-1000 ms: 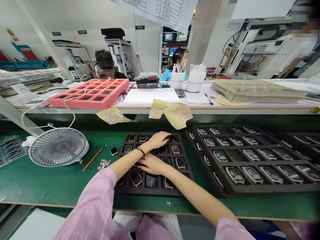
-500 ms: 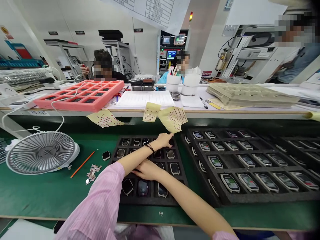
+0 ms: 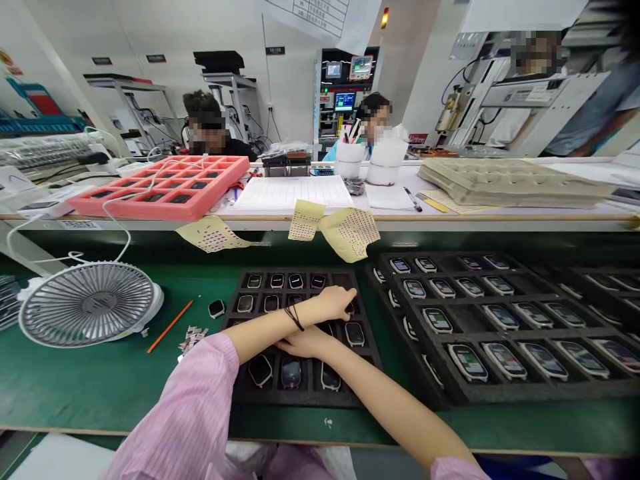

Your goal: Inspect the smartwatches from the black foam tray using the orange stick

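Both forearms cross over a black foam tray whose slots hold smartwatches, such as this smartwatch near its right edge. My left hand, reaching across from the left, has thumb and forefinger closed around a dark watch in the second row at the right; that watch is mostly hidden. Under the left wrist lies my right hand, low over the middle of the tray. Its fingers point left, look stretched out, and are partly covered by the left forearm.
More watch trays are stacked at the right. On the left are a fan, an orange stick, a loose smartwatch and small scraps. A shelf beyond carries a pink tray and papers. Several people are in the background.
My left hand has come down from the top row's right end to the second row. Top-row watches it covered now show. My right hand stays nearly in place.
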Motion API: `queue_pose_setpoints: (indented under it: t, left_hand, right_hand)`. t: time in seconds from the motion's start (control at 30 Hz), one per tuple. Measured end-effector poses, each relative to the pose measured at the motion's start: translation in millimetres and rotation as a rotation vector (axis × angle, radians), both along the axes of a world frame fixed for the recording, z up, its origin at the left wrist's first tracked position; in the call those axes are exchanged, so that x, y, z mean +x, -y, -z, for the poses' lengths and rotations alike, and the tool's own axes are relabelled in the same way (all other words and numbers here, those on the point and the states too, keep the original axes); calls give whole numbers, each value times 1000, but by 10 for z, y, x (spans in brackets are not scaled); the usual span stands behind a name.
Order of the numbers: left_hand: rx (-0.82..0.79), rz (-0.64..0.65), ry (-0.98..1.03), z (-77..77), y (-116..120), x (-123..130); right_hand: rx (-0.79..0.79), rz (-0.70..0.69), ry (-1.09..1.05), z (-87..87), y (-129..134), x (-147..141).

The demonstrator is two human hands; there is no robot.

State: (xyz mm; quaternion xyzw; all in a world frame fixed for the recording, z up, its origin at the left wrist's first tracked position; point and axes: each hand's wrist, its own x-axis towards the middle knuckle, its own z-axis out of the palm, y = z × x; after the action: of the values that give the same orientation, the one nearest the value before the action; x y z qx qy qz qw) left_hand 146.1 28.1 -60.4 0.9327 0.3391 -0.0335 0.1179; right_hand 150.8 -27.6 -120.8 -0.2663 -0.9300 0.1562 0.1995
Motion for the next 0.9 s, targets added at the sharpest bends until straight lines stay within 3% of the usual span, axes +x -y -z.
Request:
queue_pose_setpoints:
  t: [0.13,0.4,0.7,0.9]
  left_hand:
    - [-42,46,-10,-56,-81,22]
    - [-16,-25,66,-8,-66,75]
    - [9,-56,197,-318,-200,-459]
    - [-15,-49,69,-136,-169,-644]
  right_hand:
    - [-21,-16,15,-33,-3,-1]
    - [-67,29,16,-30,7,3]
    - [137,-35,-40,-122,-5,-35]
    - [308,-47,-66,-38,-15,-75]
